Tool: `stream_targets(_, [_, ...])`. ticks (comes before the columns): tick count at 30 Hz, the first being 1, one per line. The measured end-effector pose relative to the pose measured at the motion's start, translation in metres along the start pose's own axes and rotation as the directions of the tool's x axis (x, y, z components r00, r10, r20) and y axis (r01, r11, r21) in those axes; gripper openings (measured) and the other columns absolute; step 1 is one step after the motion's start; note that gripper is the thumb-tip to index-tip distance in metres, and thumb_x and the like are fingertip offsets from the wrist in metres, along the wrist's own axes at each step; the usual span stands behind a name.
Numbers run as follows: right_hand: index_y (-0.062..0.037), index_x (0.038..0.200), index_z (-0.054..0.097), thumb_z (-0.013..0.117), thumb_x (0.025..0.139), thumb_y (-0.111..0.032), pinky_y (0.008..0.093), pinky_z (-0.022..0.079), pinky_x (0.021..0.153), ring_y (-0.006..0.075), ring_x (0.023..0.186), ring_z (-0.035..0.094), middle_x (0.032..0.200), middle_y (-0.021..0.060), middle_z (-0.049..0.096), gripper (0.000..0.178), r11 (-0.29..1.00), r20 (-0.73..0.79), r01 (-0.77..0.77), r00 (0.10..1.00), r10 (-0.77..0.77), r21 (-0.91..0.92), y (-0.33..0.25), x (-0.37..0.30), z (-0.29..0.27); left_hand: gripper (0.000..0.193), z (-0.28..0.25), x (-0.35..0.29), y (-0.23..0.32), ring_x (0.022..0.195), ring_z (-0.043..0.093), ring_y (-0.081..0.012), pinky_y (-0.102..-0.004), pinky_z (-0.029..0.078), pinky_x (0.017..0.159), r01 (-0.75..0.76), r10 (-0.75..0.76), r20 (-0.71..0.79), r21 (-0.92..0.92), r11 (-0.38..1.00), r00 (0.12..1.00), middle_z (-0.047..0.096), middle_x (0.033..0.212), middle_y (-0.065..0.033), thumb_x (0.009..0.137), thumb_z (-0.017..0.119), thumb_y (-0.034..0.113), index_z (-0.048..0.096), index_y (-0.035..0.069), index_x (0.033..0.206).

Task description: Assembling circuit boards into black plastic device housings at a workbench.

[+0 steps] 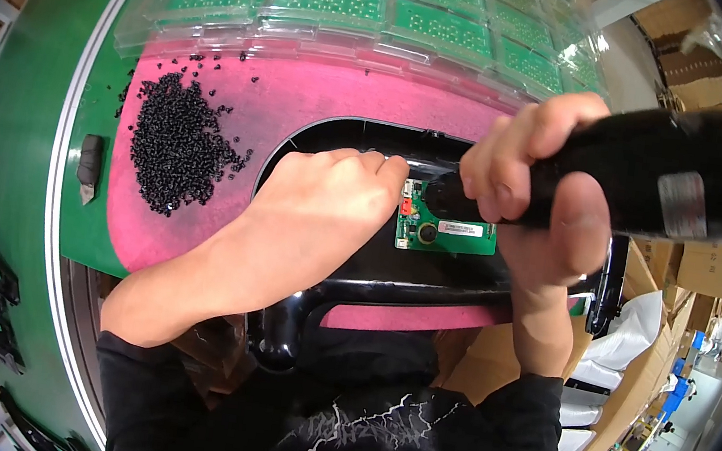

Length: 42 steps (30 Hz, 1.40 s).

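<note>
My right hand (547, 181) wraps round a black electric screwdriver (647, 175), its narrow front end pointing left over a green circuit board (458, 240). The tip is hidden, so I cannot tell whether it touches the board. The board lies in a glossy black plastic housing (354, 279) and carries a red connector and a white label. At the board's left edge, my left hand (339, 182) is closed with the fingers curled under; whatever they hold, if anything, is out of sight.
A heap of small black screws (177, 144) lies on the pink mat (280, 80) to the left. Clear plastic trays (321, 36) of green circuit boards stand at the back. A small dark object (91, 158) rests on the green table (38, 141). Cardboard boxes (712, 269) are at the right.
</note>
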State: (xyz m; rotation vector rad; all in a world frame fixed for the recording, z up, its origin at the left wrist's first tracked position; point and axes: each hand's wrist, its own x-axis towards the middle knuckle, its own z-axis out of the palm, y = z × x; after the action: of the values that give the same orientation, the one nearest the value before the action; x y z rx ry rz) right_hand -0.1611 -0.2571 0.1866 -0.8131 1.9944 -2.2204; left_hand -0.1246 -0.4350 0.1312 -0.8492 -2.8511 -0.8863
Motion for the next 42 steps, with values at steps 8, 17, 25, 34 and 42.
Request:
stream_targets(8, [-0.004, 0.104, 0.047, 0.062, 0.088, -0.042, 0.0303, 0.042, 0.057, 0.0132, 0.054, 0.046, 0.063, 0.0015, 0.046, 0.044, 0.999, -0.054, 0.039, 0.998, -0.04, -0.028, 0.002, -0.01, -0.001, 0.017, 0.0, 0.003, -0.003, 0.083, 0.064, -0.0374, -0.0475, 0.05, 0.069, -0.007, 0.014, 0.048, -0.135, 0.991, 0.999, 0.065, 0.084, -0.0158, 0.092, 0.061, 0.019, 0.06, 0.002, 0.096])
stream_targets(17, [-0.0104, 0.105, 0.049, 0.059, 0.092, -0.047, 0.0279, 0.039, 0.059, 0.0086, 0.056, 0.045, 0.067, -0.004, 0.048, 0.04, 0.912, -0.113, 0.193, 0.98, -0.162, 0.363, -0.036, -0.022, -0.015, 0.018, 0.0, 0.009, 0.002, 0.075, 0.064, -0.0324, -0.0411, 0.051, 0.062, -0.32, 0.294, -0.162, -0.166, 0.933, 0.942, 0.061, 0.077, -0.0114, 0.082, 0.071, 0.012, 0.059, 0.002, 0.09])
stream_targets(25, [-0.01, 0.105, 0.049, 0.06, 0.091, -0.047, 0.0287, 0.04, 0.058, 0.0101, 0.057, 0.046, 0.069, -0.0031, 0.05, 0.041, 0.904, -0.059, 0.2, 0.98, -0.192, 0.377, -0.034, -0.028, -0.021, 0.02, 0.003, 0.013, -0.002, 0.071, 0.064, -0.0303, -0.0387, 0.051, 0.06, -0.394, 0.353, -0.202, -0.23, 0.89, 0.914, 0.062, 0.078, -0.0104, 0.08, 0.073, 0.011, 0.06, 0.002, 0.092])
stream_targets(34, [-0.0108, 0.102, 0.048, 0.066, 0.084, -0.054, 0.0299, 0.042, 0.053, 0.0117, 0.05, 0.045, 0.062, -0.0019, 0.049, 0.05, 0.991, -0.173, -0.034, 0.983, 0.057, 0.13, -0.024, -0.041, 0.001, 0.016, -0.003, 0.011, 0.004, 0.078, 0.066, -0.0329, -0.0415, 0.053, 0.065, -0.172, 0.153, -0.117, -0.172, 0.97, 0.981, 0.066, 0.084, -0.0131, 0.088, 0.064, 0.007, 0.06, 0.003, 0.103])
stream_targets(42, [-0.0099, 0.095, 0.047, 0.081, 0.078, -0.051, 0.0286, 0.04, 0.053, 0.0125, 0.053, 0.046, 0.062, -0.0009, 0.049, 0.056, 0.974, -0.034, -0.225, 0.974, 0.225, 0.018, -0.031, -0.043, 0.006, 0.021, -0.001, 0.01, 0.004, 0.086, 0.065, -0.0352, -0.043, 0.053, 0.069, -0.163, 0.128, -0.187, -0.187, 0.969, 0.974, 0.066, 0.094, -0.0149, 0.085, 0.06, 0.001, 0.058, 0.002, 0.106])
